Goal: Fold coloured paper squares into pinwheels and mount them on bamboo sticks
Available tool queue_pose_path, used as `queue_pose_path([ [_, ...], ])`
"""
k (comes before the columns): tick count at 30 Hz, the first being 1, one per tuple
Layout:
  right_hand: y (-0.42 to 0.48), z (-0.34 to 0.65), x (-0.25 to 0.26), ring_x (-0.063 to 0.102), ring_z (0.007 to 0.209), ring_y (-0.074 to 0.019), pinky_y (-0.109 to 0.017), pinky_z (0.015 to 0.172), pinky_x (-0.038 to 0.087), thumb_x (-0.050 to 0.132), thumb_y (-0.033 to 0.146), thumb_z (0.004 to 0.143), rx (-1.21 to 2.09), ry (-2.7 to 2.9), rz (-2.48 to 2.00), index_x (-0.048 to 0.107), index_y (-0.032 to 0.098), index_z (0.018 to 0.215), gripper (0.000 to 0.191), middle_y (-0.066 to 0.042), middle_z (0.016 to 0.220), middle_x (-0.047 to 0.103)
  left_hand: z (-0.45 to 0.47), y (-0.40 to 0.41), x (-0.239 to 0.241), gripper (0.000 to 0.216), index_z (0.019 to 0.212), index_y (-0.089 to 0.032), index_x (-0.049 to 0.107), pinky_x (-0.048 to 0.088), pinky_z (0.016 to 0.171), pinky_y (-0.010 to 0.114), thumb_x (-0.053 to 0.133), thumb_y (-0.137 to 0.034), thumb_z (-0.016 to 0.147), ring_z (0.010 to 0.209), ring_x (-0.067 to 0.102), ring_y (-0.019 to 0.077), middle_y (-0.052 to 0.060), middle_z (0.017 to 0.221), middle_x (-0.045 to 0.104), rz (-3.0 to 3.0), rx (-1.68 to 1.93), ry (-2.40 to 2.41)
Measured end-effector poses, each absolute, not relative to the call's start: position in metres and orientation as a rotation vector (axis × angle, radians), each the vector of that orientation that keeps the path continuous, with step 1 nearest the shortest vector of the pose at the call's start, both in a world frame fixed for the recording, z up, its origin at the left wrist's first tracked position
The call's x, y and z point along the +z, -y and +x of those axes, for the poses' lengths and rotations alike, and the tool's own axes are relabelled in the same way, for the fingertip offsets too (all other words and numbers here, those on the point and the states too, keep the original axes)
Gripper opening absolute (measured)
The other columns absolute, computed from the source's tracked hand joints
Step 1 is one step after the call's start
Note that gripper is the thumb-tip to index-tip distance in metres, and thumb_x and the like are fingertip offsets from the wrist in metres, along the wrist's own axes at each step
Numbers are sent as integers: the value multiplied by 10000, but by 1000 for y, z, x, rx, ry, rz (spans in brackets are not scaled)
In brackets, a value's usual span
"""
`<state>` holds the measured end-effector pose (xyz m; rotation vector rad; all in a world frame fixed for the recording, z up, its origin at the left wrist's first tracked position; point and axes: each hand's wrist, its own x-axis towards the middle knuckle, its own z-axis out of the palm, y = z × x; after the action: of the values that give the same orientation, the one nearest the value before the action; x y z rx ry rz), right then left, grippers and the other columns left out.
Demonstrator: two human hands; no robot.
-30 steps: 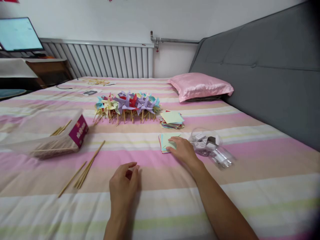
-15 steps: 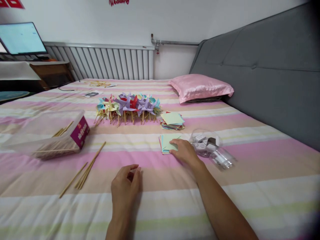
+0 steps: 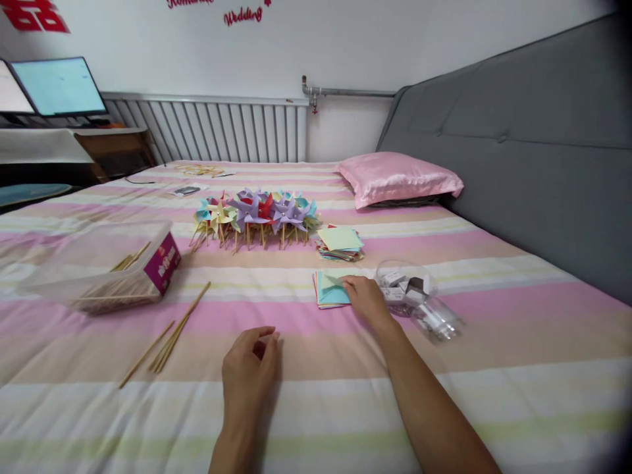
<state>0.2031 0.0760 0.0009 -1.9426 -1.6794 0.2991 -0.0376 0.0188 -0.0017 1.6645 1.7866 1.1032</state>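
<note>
My right hand (image 3: 368, 299) pinches a pale green paper square (image 3: 334, 282) by its right side and tilts it up from the small paper stack (image 3: 334, 299). A light blue sheet shows beneath it. Loosely curled and empty, my left hand (image 3: 251, 355) rests on the striped bedspread, a small gap between thumb and forefinger. Just behind the small stack is a thicker paper stack (image 3: 340, 242). A clear round container (image 3: 405, 283) with small boxes stands beside my right hand, a clear plastic packet (image 3: 437, 319) against it.
Several paper pinwheels (image 3: 257, 214) on sticks stand grouped mid-bed. To the left are a clear plastic box (image 3: 99, 263) of sticks and several loose sticks (image 3: 172, 339). A pink pillow (image 3: 399, 178) lies by the grey headboard (image 3: 518, 131).
My right hand has lifted the top pale green sheet partly off the small stack, uncovering light blue paper. My left hand has stayed put. The camera view has tipped slightly upward.
</note>
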Motion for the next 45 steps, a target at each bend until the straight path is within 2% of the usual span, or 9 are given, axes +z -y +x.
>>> queue_pose_path([
  [5,-73,206,12,655,995,-248,-326,848,469,425,213,902,124,1348,-1791,660,240,1146,340,-80,1065,718,-33,-16,3,288,857,-183,700,493,654,344,591,-429,753,627,627,210,59,708,690,1617,1123,-1785],
  [8,-68,201,21,635,1048,-212,-304,917,457,440,252,906,143,1259,-1459,678,218,1088,302,-66,1101,706,-28,-14,4,346,890,-169,698,499,676,352,608,-471,748,659,639,219,68,728,698,1505,1150,-1737],
  [12,-61,179,25,612,1098,-208,-349,969,442,522,291,883,423,1295,-1062,692,217,977,208,-68,1061,718,-22,-15,9,437,934,-126,685,504,800,351,624,-513,739,860,671,241,126,940,717,1129,1232,-1462],
  [20,-45,150,21,370,1344,-225,-472,1096,276,622,197,805,849,1808,-869,718,264,712,149,-20,1300,595,-36,-12,36,710,1073,-52,648,526,816,410,345,-649,836,932,673,311,195,954,718,467,1154,-837],
  [23,-43,149,19,346,1358,-209,-459,1127,210,581,119,789,847,1872,-932,726,269,662,244,17,1393,502,-43,-11,35,620,1109,-64,643,532,782,387,484,-588,816,909,681,307,174,942,729,500,1097,-815],
  [29,-42,145,15,375,1345,-229,-433,1071,323,583,117,753,957,1860,-995,748,265,684,232,16,1453,424,-43,-9,21,495,1087,-73,660,522,691,304,778,-281,654,810,695,258,148,926,740,637,1067,-928],
  [32,-42,145,15,481,1261,-234,-383,991,414,596,160,775,1082,1830,-916,752,239,713,186,-38,1377,518,-40,-8,19,469,1032,-68,678,519,660,298,794,-264,622,739,694,236,143,868,745,601,1093,-985],
  [37,-43,154,15,658,879,-182,-298,770,506,599,220,811,1261,1856,-783,749,218,774,155,-47,948,709,-38,-7,20,388,944,-71,701,523,633,288,793,-232,603,696,688,221,130,809,747,552,1124,-1003],
  [45,-42,167,16,662,877,-179,-305,838,489,651,266,793,1354,1983,-802,752,233,837,115,-30,899,738,-39,-3,19,373,939,-79,719,507,576,263,780,-278,629,605,671,188,110,741,742,627,1029,-1014],
])
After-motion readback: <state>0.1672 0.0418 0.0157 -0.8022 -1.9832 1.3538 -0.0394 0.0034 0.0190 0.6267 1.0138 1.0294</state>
